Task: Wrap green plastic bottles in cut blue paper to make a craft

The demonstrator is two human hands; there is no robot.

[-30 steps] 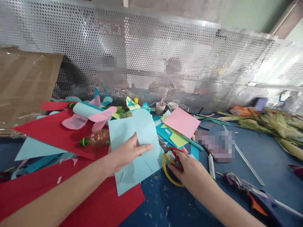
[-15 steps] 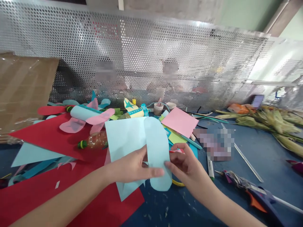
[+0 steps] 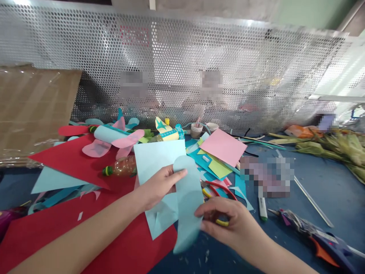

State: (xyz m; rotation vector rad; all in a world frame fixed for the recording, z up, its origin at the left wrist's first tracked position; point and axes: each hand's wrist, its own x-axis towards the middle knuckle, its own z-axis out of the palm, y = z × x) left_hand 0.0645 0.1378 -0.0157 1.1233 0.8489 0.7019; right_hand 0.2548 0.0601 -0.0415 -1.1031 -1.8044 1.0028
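Note:
A light blue paper strip [image 3: 188,205] with rounded ends stands in front of me, its lower end curling. My left hand [image 3: 164,186] grips its upper left edge, thumb on the front and fingers behind. At the lower right edge, my right hand [image 3: 221,217] pinches the strip between thumb and fingertips. Behind the strip is a larger light blue sheet [image 3: 156,152] with a folded lower part; whether my left fingers also touch it I cannot tell. Just beyond my right hand lies a red-and-yellow-handled tool [image 3: 219,188], partly hidden.
Red sheets [image 3: 82,160], a plastic bottle [image 3: 122,167] and a paper-winged bottle craft [image 3: 111,135] lie left. Pink paper [image 3: 224,146] tops coloured scraps. A marker [image 3: 262,207], glue gun [image 3: 313,236], clear stick [image 3: 310,201] and corn husks [image 3: 336,148] are right. A perforated metal panel [image 3: 176,57] stands behind.
The strip has moved lower, and its bottom end now curls. My left hand has shifted up along it, while my right hand has moved down its right edge, uncovering the red-handled tool.

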